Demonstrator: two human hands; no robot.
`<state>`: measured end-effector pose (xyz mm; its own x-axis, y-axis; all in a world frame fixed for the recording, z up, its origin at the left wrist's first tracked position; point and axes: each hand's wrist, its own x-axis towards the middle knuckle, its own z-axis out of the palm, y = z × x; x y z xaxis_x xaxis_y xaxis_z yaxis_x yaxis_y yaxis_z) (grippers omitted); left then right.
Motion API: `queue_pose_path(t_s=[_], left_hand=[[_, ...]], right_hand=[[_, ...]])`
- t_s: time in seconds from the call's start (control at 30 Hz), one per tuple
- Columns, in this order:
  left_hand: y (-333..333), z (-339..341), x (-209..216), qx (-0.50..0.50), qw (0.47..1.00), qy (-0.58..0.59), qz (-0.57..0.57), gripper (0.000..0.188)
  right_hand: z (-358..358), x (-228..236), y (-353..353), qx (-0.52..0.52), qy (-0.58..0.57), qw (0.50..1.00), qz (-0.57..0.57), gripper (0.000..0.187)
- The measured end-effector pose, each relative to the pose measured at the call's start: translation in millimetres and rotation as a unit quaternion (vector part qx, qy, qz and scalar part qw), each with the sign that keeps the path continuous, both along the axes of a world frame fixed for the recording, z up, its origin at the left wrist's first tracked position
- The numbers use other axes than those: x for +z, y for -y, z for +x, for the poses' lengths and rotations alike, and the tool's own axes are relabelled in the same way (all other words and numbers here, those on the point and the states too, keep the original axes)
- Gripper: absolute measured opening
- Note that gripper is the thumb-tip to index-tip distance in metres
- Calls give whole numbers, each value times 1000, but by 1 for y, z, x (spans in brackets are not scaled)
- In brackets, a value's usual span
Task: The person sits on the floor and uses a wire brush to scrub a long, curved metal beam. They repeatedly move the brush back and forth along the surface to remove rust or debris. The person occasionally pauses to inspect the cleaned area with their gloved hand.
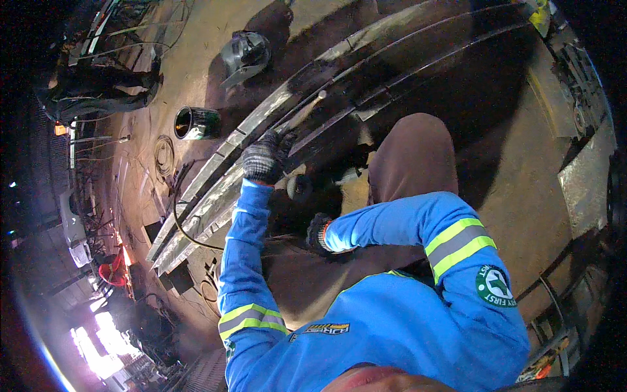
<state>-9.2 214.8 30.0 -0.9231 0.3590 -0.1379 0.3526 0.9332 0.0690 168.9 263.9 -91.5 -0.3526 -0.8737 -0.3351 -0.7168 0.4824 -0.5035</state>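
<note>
My left hand (265,158), in a grey knit glove, is closed at the near part of long, curved metal beams (258,116) lying on the floor. From its fingers a tan, stick-like handle (307,110) with a pale end points up and to the right; its other end is hidden by the glove. My right hand (319,234), in a dark glove, is low in front of my body beside my leg. Its fingers are lost in shadow. A small, pale rounded thing (299,187) lies between the two hands, its kind unclear.
A dark welding helmet (245,53) and an open metal can (196,123) stand beyond the beams. A coiled cable (164,155) lies at left, and a black hose (189,236) crosses the beams. Another person (98,91) is at far left. Metal sheets (591,179) are at right.
</note>
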Motion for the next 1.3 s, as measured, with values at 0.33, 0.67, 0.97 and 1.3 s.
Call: queue_pose_path(t_s=[0.33, 0.67, 0.97, 1.3], left_hand=[[74, 2, -4, -36, 999, -26, -18, 38], [120, 33, -27, 69, 990, 22, -121, 41], [123, 33, -28, 25, 1000, 11, 12, 40], [124, 36, -22, -38, 985, -74, 153, 44]], right_hand=[[-2, 6, 12, 20, 19, 1000, 8, 29], [7, 13, 28, 53, 43, 997, 38, 31], [3, 6, 33, 1, 107, 993, 46, 36], [3, 14, 24, 57, 39, 997, 31, 27]])
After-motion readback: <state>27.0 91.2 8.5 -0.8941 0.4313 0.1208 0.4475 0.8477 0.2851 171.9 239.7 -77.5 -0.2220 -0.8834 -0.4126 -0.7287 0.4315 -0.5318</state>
